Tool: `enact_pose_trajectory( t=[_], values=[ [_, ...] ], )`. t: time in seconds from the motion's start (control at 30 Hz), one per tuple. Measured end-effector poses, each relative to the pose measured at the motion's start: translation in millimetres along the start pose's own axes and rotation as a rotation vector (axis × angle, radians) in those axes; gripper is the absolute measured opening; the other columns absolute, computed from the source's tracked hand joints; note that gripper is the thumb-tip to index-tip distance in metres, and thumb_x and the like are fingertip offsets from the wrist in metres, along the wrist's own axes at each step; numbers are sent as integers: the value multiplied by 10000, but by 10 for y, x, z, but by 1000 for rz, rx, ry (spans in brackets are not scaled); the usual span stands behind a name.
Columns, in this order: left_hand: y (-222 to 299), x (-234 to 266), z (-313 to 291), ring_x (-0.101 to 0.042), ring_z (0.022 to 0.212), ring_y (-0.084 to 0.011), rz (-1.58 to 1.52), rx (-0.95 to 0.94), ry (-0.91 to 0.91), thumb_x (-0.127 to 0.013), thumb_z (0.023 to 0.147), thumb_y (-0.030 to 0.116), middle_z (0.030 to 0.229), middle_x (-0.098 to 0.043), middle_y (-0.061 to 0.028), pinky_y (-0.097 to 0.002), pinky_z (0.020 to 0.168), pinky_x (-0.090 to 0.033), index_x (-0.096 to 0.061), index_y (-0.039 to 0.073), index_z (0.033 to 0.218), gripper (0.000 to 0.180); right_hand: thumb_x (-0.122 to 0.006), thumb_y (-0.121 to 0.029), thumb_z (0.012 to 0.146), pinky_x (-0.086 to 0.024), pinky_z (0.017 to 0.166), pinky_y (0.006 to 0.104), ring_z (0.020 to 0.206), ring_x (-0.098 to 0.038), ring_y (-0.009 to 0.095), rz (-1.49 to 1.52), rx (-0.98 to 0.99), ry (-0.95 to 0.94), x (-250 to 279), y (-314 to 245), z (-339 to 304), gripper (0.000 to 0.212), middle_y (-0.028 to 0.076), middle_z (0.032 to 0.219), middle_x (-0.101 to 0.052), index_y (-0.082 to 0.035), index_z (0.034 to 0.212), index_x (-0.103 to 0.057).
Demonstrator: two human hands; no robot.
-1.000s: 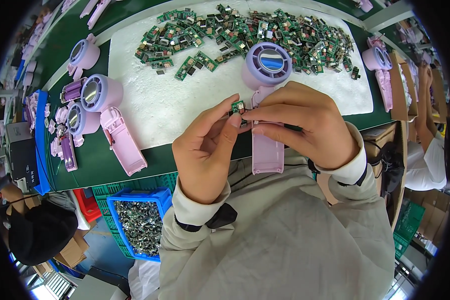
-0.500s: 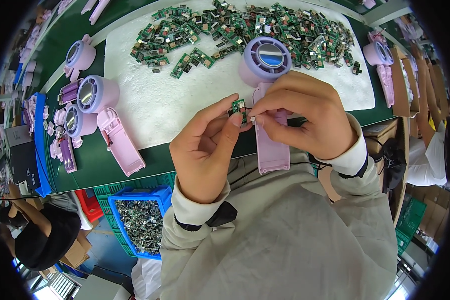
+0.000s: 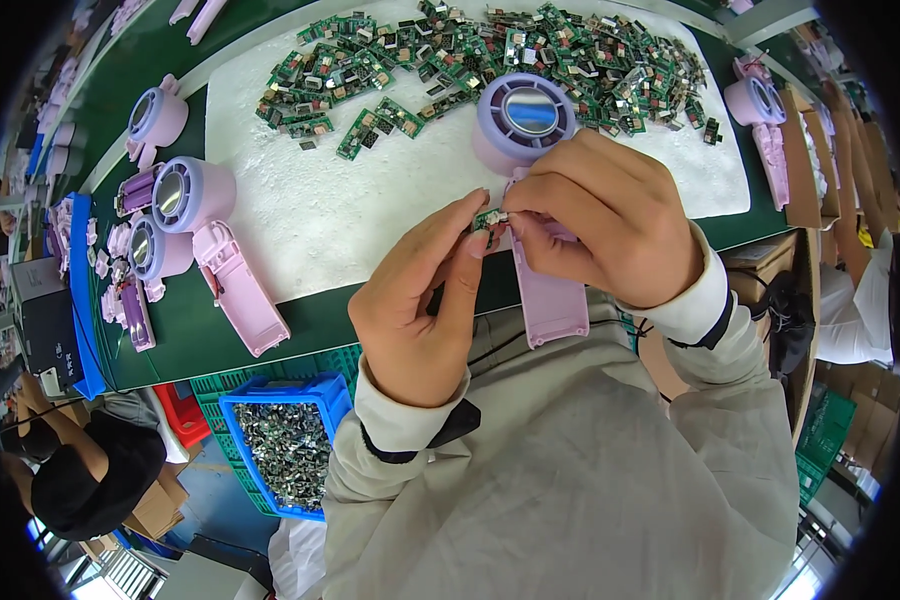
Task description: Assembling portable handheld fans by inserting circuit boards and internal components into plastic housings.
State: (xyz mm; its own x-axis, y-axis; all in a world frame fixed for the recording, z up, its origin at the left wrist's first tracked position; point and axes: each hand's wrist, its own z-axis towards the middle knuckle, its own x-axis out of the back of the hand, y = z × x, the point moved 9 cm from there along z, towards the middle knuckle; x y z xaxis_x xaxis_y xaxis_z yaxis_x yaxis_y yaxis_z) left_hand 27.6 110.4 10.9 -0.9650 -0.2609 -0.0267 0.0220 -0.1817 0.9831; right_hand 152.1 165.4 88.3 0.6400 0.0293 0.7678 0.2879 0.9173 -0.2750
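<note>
Between thumb and fingertips, my left hand (image 3: 418, 305) pinches a small green circuit board (image 3: 486, 221), tilted so that its edge faces up. My right hand (image 3: 615, 225) is closed at the board's right end, its fingers pinching a small white connector that is mostly hidden. Under my right hand lies a handheld fan with a round lilac head (image 3: 525, 120) and an open pink handle shell (image 3: 553, 300), which reaches over the table's near edge. Part of the handle is covered by my right hand.
A pile of circuit boards (image 3: 590, 70) covers the far side of a white foam sheet (image 3: 300, 220). More lilac fans (image 3: 195, 195) and a pink handle shell (image 3: 245, 290) lie left. Below the table edge stands a blue bin (image 3: 232, 440) of small parts. A person (image 3: 100, 470) sits lower left.
The board has turned from facing me to nearly edge-on. My right fingertips have come up against its end with the connector. The fan has shifted slightly.
</note>
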Motion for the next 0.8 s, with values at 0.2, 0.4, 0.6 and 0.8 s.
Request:
enact_pose_trajectory(
  t=[0.2,0.4,0.6,0.8],
  values=[
    [234,-53,-28,-719,1013,-235,349,-278,-48,-649,918,-95,1196,-691,-191,-308,868,-563,-679,-4,1266,361,-765,50,663,-480,567,337,669,-579,259,38,38,-50,49,-8,23,255,88,825,-607,-17,889,-668],
    [249,-100,-132,-705,1025,-291,412,-357,-4,-649,895,-122,1200,-677,-194,-324,874,-564,-665,-17,1284,403,-762,67,674,-448,524,313,613,-553,218,108,-75,56,88,-45,-69,238,71,767,-576,-10,881,-672],
    [312,-236,-286,-698,1023,-323,589,-470,101,-658,870,-146,1199,-654,-212,-338,873,-570,-640,-71,1292,429,-767,67,713,-416,489,279,558,-529,150,155,-356,208,10,-124,-278,210,60,749,-572,2,892,-677],
    [307,-318,-307,-679,1095,-339,679,-517,84,-664,875,-129,1246,-637,-227,-351,897,-567,-622,-84,1309,438,-777,46,746,-413,487,259,550,-523,119,212,-463,253,9,-72,-344,202,48,748,-582,3,930,-707]
  ],
)
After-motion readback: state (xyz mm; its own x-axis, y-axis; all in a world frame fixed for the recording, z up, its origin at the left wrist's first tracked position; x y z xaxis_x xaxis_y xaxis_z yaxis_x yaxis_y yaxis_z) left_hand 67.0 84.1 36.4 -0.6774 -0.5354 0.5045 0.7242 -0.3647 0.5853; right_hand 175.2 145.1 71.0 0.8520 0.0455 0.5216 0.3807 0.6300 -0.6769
